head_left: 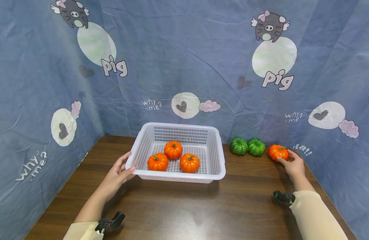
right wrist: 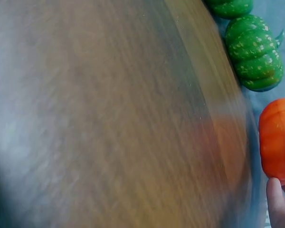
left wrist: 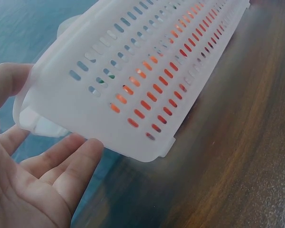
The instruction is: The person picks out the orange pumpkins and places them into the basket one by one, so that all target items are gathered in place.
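A white perforated plastic basket (head_left: 175, 176) stands on the table with three small orange pumpkins inside, one of them the rear pumpkin (head_left: 173, 150). My left hand (head_left: 113, 178) holds the basket by its front left corner. In the left wrist view, the thumb and fingers (left wrist: 80, 173) lie on either side of that corner. At the far right, my right hand (head_left: 294, 166) grips another orange pumpkin (head_left: 278, 152) with thumb and fingers around its side. Just left of it, a green pumpkin (head_left: 256, 147) sits beside a second green pumpkin (head_left: 239, 146).
The brown wooden table (head_left: 184, 210) reaches to a blue patterned cloth (head_left: 160, 66) that hangs behind and along both sides. Both green pumpkins stand close to the back edge, right of the basket. A dark wrist mount (head_left: 110, 221) juts from the left sleeve.
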A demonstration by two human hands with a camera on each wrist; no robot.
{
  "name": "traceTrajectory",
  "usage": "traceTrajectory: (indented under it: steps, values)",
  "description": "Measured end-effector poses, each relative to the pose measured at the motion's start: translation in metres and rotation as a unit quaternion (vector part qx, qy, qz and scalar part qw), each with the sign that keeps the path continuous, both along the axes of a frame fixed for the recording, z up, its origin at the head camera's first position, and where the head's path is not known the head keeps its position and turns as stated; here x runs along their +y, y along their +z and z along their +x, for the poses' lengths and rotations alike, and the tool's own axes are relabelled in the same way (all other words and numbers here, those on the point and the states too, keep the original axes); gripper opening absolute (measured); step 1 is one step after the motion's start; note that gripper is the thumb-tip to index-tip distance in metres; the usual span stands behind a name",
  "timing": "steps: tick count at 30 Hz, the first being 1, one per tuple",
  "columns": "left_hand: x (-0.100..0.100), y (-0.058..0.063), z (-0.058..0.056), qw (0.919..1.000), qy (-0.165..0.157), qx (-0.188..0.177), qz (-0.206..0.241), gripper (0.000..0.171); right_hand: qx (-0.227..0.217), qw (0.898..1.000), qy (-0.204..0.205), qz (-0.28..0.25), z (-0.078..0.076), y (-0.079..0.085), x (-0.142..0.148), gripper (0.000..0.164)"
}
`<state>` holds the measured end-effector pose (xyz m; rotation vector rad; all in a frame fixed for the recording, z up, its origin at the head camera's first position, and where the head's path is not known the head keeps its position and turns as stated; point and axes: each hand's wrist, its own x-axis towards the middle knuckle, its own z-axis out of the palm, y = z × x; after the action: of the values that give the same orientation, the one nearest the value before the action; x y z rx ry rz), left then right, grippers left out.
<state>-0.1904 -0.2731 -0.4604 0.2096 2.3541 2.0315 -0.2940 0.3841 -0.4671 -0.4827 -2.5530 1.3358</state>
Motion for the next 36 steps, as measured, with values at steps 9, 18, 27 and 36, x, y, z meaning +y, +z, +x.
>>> traceTrajectory:
  steps: [9, 18, 27, 36]
  values:
    - [-0.001, -0.001, -0.001, 1.0, 0.0, 0.0, -0.003, 0.072, -0.001, 1.0, 0.012, -0.003, 0.012, 0.004, 0.004, 0.073]
    - [-0.001, -0.001, -0.001, 1.0, -0.002, 0.001, 0.0, 0.072, 0.009, 0.999, 0.04, 0.006, 0.022, 0.011, -0.003, 0.069]
    - [-0.001, -0.001, -0.001, 1.0, -0.002, 0.002, 0.0, 0.072, 0.007, 0.998, 0.061, 0.01, 0.031, 0.013, -0.005, 0.07]
    - [-0.002, -0.002, 0.0, 0.9999, -0.005, 0.008, 0.002, 0.071, 0.019, 0.994, 0.099, 0.034, 0.046, 0.014, -0.01, 0.067]
